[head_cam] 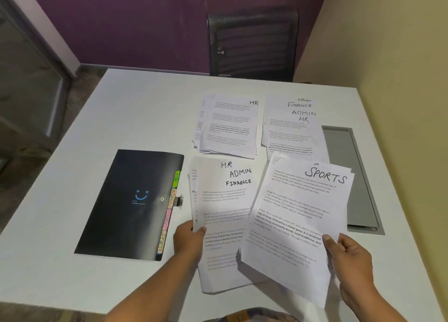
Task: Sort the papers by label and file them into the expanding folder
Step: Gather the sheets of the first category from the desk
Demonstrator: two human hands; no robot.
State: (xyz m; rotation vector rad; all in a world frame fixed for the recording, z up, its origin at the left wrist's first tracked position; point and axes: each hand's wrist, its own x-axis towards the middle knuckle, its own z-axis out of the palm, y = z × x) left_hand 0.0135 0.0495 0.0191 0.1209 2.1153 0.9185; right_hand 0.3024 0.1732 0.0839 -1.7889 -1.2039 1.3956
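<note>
At a white worktop (145,118) we hold two lots of printed paper near its front edge; our left hand (190,234) has its grip clamped on the left margin of a fanned stack (225,200), thumb on top, with handwritten headings reading HR, ADMIN and FINANCE; whether that stack lies flat we cannot tell; our right hand (346,256) has its grip clamped on the lower right edge of a SPORTS sheaf (298,212), thumb pressed on the top page; the sheaf is tilted, overlaps the right side of the fanned stack and casts a shadow on it. The black expanding folder (128,205) lies closed and slightly askew just left of the fanned stack, a blue smile on its cover; coloured tabs (169,210) marked HR, ADMIN, FINANCE and SPORTS run along its right edge. Farther back lie two more piles, apart from each other: an HR pile (228,125) and, to its right, a mixed pile (291,128) showing FINANCE, ADMIN and HR; a grey recessed panel (349,176) sits in the worktop beside the mixed pile; a black mesh chair (252,45) stands behind, against a purple wall (121,18).
</note>
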